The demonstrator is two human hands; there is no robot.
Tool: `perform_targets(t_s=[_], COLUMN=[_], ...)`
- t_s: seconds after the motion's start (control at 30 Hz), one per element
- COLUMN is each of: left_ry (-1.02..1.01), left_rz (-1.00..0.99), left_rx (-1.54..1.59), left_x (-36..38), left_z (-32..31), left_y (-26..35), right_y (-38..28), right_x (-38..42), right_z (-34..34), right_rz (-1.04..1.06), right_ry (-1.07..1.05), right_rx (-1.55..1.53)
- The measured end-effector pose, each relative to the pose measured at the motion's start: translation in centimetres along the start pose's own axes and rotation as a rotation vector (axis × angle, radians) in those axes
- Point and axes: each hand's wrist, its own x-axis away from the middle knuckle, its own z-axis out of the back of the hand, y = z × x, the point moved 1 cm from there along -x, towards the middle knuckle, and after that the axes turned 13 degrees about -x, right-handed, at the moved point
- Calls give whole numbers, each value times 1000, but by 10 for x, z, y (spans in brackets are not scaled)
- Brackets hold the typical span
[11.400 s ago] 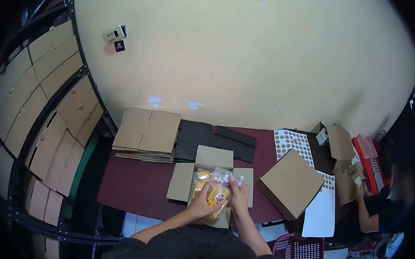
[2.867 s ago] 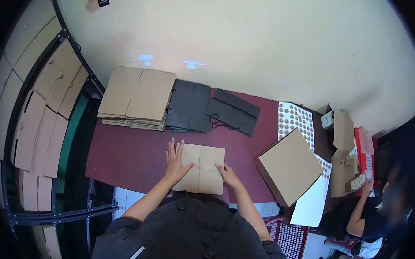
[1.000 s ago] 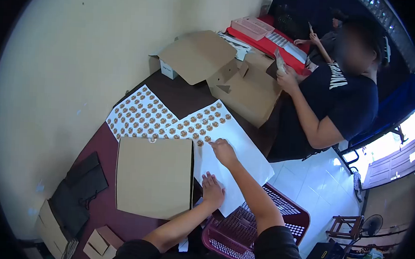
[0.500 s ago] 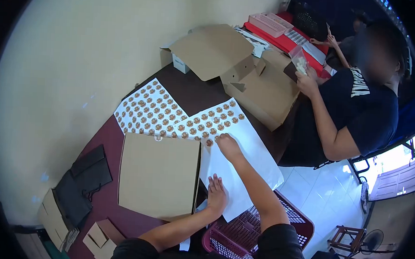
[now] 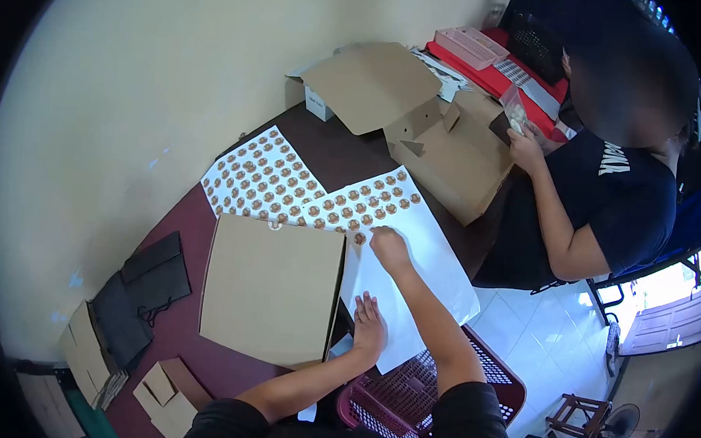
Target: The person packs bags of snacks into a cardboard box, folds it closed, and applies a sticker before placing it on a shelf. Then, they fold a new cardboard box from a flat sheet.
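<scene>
A white sheet lies on the table, with rows of small round brown stickers across its far part and a bare white near part. My left hand is open, with its fingers laid out on the sheet close to a closed cardboard box. Farther up the sheet, my right hand is closed, its fingertips down beside the lowest sticker; whatever they pinch is hidden. A second sticker sheet reaches partly under the first one and the box.
An open cardboard box stands at the far side. Black folded boxes and small cardboard pieces are at left. Below the table edge is a maroon basket. At right a person holds a clear plastic bag.
The view has shifted slightly. My left hand still rests on the sheet and my right hand remains closed beside the lowest sticker. The other person's head has leaned forward over the bag.
</scene>
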Motion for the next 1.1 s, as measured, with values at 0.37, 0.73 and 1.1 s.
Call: perform_targets(t_s=[0.37,0.73,1.1], left_ry=[273,510,789], left_rz=[-197,-302,140], left_rx=[1108,1643,1888], left_x=[17,148,342], left_z=[87,157,40], left_y=[-67,-210,-349], right_y=[-32,-252,-478], right_x=[43,154,204], right_z=[82,114,-2], right_rz=[-297,290,212], right_ry=[493,495,-74], right_rx=[-1098,-747,-1093])
